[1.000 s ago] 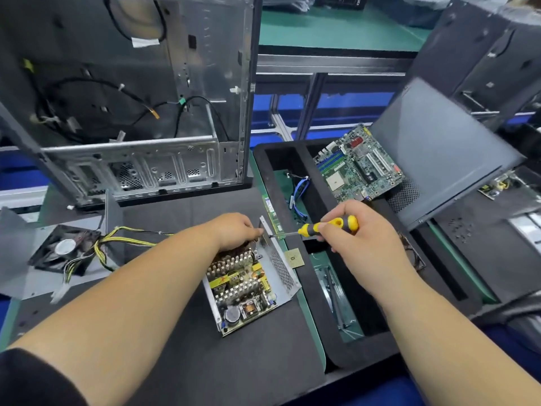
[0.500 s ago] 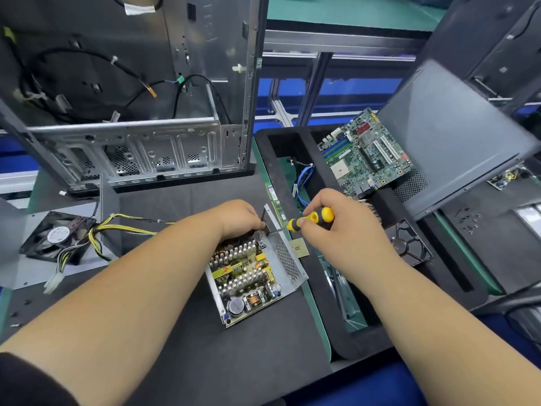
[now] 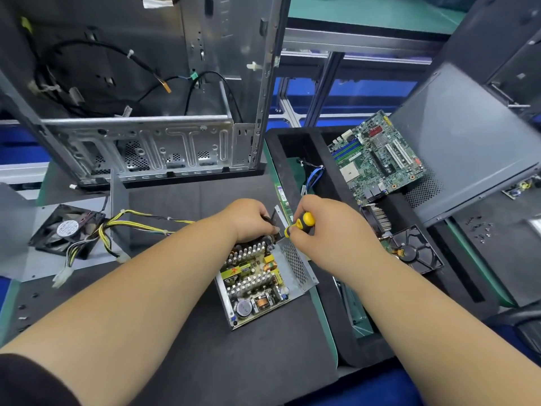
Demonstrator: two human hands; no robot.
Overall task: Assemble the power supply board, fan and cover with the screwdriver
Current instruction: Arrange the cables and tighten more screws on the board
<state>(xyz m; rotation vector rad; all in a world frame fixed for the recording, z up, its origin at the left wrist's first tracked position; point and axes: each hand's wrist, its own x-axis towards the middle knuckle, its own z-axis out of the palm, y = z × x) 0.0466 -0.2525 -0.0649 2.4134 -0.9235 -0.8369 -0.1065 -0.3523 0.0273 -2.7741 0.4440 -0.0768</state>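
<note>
The power supply board (image 3: pixel 253 282) sits in its open metal housing (image 3: pixel 295 268) on the dark mat at the centre. My left hand (image 3: pixel 248 219) grips the housing's far end, fingers curled over its top edge. My right hand (image 3: pixel 325 230) holds the yellow and black screwdriver (image 3: pixel 301 224), whose tip points left and down into the housing's far corner, close to my left fingers. The black fan (image 3: pixel 68 230) lies at the left, with yellow and black wires (image 3: pixel 140 224) running from the board towards it. A grey cover panel (image 3: pixel 468 142) leans at the right.
An open computer case (image 3: pixel 146 112) stands behind the mat. A black tray (image 3: pixel 292 171) on the right holds a motherboard (image 3: pixel 377 159), a blue cable (image 3: pixel 314 177) and a hard drive (image 3: pixel 415 253). Small screws (image 3: pixel 480 230) lie at the far right.
My right hand has brought the screwdriver left and closer, until its tip is at the housing's far corner beside my left hand. The view has tilted down slightly.
</note>
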